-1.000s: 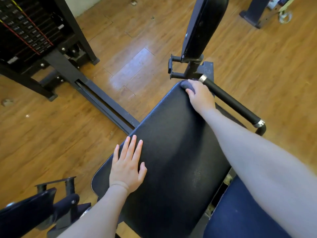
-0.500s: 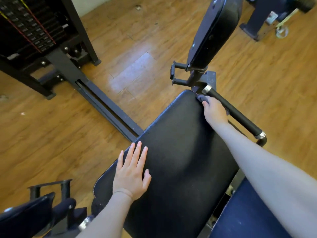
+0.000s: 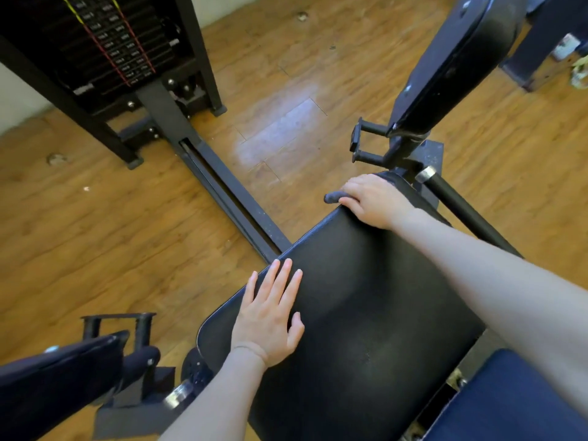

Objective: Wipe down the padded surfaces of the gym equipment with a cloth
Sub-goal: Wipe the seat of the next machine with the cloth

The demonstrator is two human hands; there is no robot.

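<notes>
A black padded seat [image 3: 366,313] fills the lower middle of the head view, tilted so that its far corner points toward an upright black back pad [image 3: 451,58]. The left hand [image 3: 270,323] is laid flat on the seat's left portion, near the left edge, with its fingers straight and spread and its palm pressed to the vinyl; nothing is held in it. The right hand [image 3: 372,198] is placed at the seat's far corner, its fingers curled over the edge and closed on a dark grey cloth [image 3: 334,197]. Most of the cloth is hidden under this hand: a rolled end is seen sticking out past the fingertips to the left, just beyond the seat's edge, and another bit is seen behind the knuckles. The cloth is thus pressed between the right hand and the pad's far rim, well apart from the left hand.

A black foam-covered handle bar [image 3: 458,205] is seen running just beside the right wrist. A weight stack [image 3: 105,49] in a black frame is stood on the wooden floor [image 3: 111,233] at upper left. A blue pad [image 3: 515,399] is visible at lower right, and another dark pad [image 3: 54,377] at lower left.
</notes>
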